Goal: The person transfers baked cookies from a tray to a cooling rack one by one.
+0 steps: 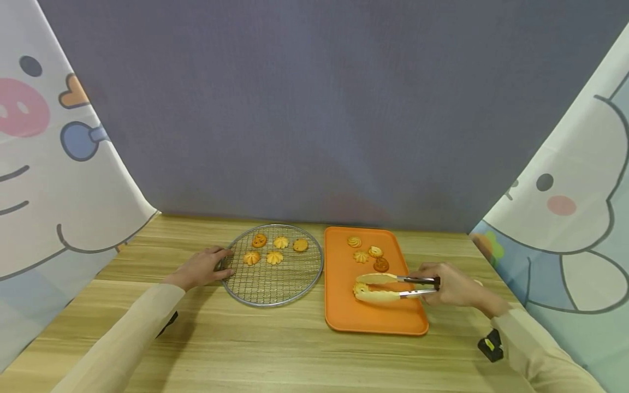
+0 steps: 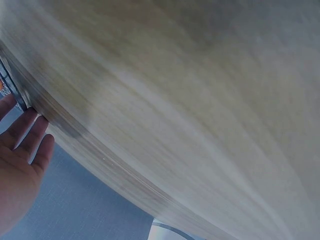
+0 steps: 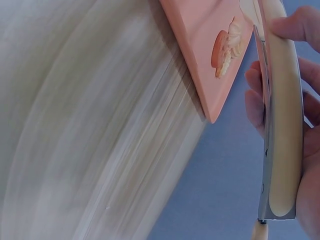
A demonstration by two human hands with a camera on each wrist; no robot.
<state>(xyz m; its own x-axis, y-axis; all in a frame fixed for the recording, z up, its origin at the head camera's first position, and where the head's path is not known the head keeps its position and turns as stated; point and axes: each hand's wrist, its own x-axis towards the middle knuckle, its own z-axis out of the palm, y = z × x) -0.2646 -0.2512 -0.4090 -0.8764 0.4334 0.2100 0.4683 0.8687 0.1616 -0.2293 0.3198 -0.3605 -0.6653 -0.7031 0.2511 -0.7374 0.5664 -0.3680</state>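
In the head view my right hand grips a pair of tongs over the orange tray. The pale tips of the tongs lie on either side of a cookie; whether they squeeze it I cannot tell. Higher on the tray lie several more cookies, among them a dark round one and a swirled one. My left hand rests at the left rim of a round wire rack, its fingers fairly straight in the left wrist view. Several cookies sit on the rack's upper half.
A wooden table carries both rack and tray, which stand side by side with a narrow gap. A grey-blue panel rises behind the table. Cartoon-printed curtains hang at both sides.
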